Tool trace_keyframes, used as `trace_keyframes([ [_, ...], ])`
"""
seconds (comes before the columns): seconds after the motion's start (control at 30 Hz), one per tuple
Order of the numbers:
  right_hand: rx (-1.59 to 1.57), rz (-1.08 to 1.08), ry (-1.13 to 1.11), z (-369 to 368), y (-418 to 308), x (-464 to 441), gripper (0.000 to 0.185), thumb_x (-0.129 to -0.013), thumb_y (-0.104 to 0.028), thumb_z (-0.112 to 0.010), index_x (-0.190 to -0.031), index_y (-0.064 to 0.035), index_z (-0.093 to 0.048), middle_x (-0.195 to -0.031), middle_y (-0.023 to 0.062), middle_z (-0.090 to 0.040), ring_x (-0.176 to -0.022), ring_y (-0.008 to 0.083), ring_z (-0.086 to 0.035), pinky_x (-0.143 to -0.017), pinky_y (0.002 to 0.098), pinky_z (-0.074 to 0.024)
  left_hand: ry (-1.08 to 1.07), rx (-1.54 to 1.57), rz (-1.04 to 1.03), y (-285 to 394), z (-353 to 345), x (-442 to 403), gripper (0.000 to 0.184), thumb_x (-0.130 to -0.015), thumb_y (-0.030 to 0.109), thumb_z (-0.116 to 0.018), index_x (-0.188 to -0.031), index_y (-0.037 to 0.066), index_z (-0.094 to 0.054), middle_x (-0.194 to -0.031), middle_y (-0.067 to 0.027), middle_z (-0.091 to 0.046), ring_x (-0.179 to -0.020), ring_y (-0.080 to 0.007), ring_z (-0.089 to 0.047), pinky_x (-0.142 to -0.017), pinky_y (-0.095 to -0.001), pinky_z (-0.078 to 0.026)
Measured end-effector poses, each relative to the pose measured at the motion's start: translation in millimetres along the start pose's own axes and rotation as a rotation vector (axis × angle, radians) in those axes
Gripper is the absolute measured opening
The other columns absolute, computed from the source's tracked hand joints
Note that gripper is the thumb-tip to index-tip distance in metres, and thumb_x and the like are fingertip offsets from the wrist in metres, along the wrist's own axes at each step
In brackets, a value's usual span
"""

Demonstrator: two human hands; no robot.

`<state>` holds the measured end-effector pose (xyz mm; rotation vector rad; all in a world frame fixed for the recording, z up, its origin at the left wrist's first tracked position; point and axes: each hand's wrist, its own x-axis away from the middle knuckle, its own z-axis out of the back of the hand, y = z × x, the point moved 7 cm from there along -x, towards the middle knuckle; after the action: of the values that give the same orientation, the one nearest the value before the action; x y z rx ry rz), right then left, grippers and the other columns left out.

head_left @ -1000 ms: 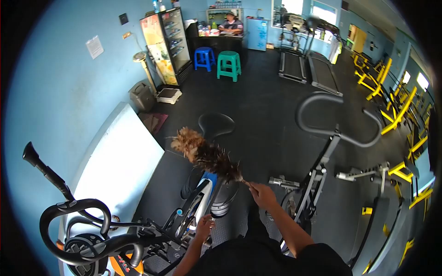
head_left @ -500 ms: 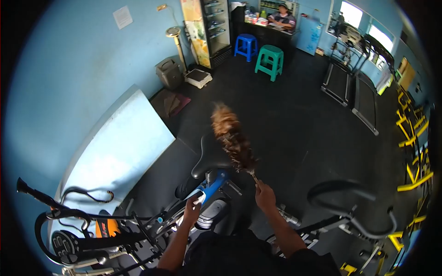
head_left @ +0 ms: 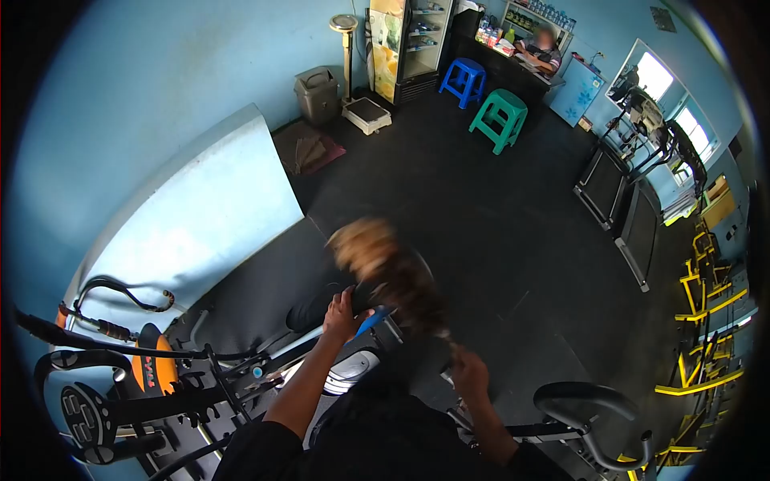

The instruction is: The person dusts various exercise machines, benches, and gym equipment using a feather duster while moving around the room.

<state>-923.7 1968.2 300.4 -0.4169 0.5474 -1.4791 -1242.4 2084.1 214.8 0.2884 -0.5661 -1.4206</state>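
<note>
- Since half a second ago, the duster (head_left: 393, 280) has swung left: its feathered end leant toward 11 o'clock, and now it leans between 10 and 11.
- Up the bike (head_left: 353, 371) has gone my left hand (head_left: 343, 318), from farther down the frame to just beside its blue part (head_left: 371, 320).
- Stools, green (head_left: 499, 120) and blue (head_left: 463, 82), now sit farther right in my view.
- Tan tip foremost, the duster points away from me; its long axis slants from 4:30, at the handle, to 10:30, dark feathers between. Motion blurs it.
- My right hand (head_left: 469, 374) is closed round the handle's lower end.
- My left fingers are a little bent and parted; I cannot tell whether they grip anything.
- Off my left hand, the duster's middle is at 2 o'clock, the white panel (head_left: 208, 208) at 10.
- From my right hand, a black handlebar (head_left: 589, 394) lies near 3 o'clock.
</note>
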Motion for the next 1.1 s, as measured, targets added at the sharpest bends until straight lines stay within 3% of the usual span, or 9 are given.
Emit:
trace_keyframes([
  [0.17,-0.062,-0.445,0.185,27,59,-2,0.024,-0.096,-0.016,-0.054,-0.112,-0.0023,-0.064,-0.074,0.0135,-0.059,-0.062,0.0197,-0.053,-0.061,0.0334,-0.0435,0.066,0.124,-0.119,24,23,14,0.069,-0.089,0.037,-0.065,-0.148,0.019,-0.032,-0.135,-0.0209,-0.041,-0.122,-0.0355,-0.047,-0.101,-0.0454,-0.042],
  [0.37,-0.275,-0.278,0.132,-22,-29,-51,0.029,-0.096,-0.015,-0.054,-0.118,0.0026,-0.060,-0.079,0.0132,-0.062,-0.066,0.0213,-0.057,-0.063,0.0325,-0.0455,0.351,0.401,-0.218,7,24,28,0.059,-0.091,0.028,-0.064,-0.143,0.010,-0.041,-0.128,-0.0211,-0.052,-0.114,-0.0313,-0.056,-0.099,-0.0408,-0.045],
  [0.47,-0.310,0.153,-0.009,-67,-98,-81,0.032,-0.095,-0.014,-0.051,-0.121,0.0044,-0.058,-0.095,0.0243,-0.066,-0.082,0.0401,-0.064,-0.072,0.0419,-0.0497,0.225,0.863,0.182,-29,11,43,0.042,-0.094,0.021,-0.060,-0.132,0.003,-0.053,-0.113,-0.0176,-0.064,-0.095,-0.0242,-0.066,-0.086,-0.0353,-0.052],
  [0.57,-0.317,0.431,-0.309,-122,-134,-84,0.038,-0.093,-0.010,-0.049,-0.128,0.0047,-0.052,-0.110,0.0292,-0.063,-0.101,0.0434,-0.062,-0.084,0.0449,-0.0504,0.319,1.076,0.259,-72,-5,70,0.029,-0.096,0.018,-0.058,-0.118,0.000,-0.062,-0.096,-0.0116,-0.071,-0.075,-0.0165,-0.067,-0.072,-0.0302,-0.054],
  [0.77,-0.104,0.340,-0.982,-241,-112,-68,0.048,-0.089,-0.006,-0.049,-0.136,0.0027,-0.042,-0.125,0.0301,-0.055,-0.116,0.0435,-0.055,-0.097,0.0472,-0.0451,0.570,0.841,0.708,-127,18,184,0.027,-0.099,0.023,-0.054,-0.104,0.001,-0.068,-0.083,-0.0066,-0.069,-0.071,-0.0082,-0.058,-0.067,-0.0256,-0.048],
  [0.83,0.009,0.500,-0.932,-295,-83,-65,0.052,-0.086,-0.007,-0.050,-0.137,0.0017,-0.042,-0.131,0.0295,-0.051,-0.116,0.0428,-0.054,-0.099,0.0474,-0.0433,0.836,0.907,0.781,-143,7,220,0.030,-0.099,0.026,-0.054,-0.096,-0.001,-0.068,-0.075,-0.0029,-0.065,-0.069,-0.0061,-0.053,-0.064,-0.0250,-0.044],
  [0.97,0.353,0.400,-1.182,-350,-82,-79,0.038,-0.082,-0.009,-0.053,-0.118,0.0012,-0.062,-0.109,0.0259,-0.065,-0.099,0.0399,-0.064,-0.087,0.0466,-0.0500,0.812,0.764,1.082,-146,-8,276,0.040,-0.097,0.029,-0.058,-0.069,0.001,-0.056,-0.062,0.0022,-0.049,-0.058,-0.0055,-0.040,-0.052,-0.0276,-0.035],
  [1.03,0.294,0.347,-1.262,-351,-113,-80,0.052,-0.081,-0.009,-0.050,-0.133,-0.0070,-0.053,-0.103,0.0284,-0.065,-0.098,0.0397,-0.064,-0.081,0.0498,-0.0510,0.785,0.751,1.161,-153,-31,291,0.042,-0.094,0.030,-0.062,-0.064,0.003,-0.048,-0.058,0.0021,-0.044,-0.056,-0.0063,-0.038,-0.049,-0.0287,-0.035],
  [1.1,0.359,0.608,-1.304,-360,-150,-76,0.040,-0.080,-0.010,-0.052,-0.117,-0.0041,-0.064,-0.095,0.0270,-0.067,-0.092,0.0399,-0.066,-0.077,0.0479,-0.0535,0.705,0.644,1.189,-151,-33,293,0.035,-0.091,0.029,-0.064,-0.071,0.001,-0.055,-0.060,-0.0002,-0.048,-0.059,-0.0078,-0.044,-0.054,-0.0278,-0.039],
])
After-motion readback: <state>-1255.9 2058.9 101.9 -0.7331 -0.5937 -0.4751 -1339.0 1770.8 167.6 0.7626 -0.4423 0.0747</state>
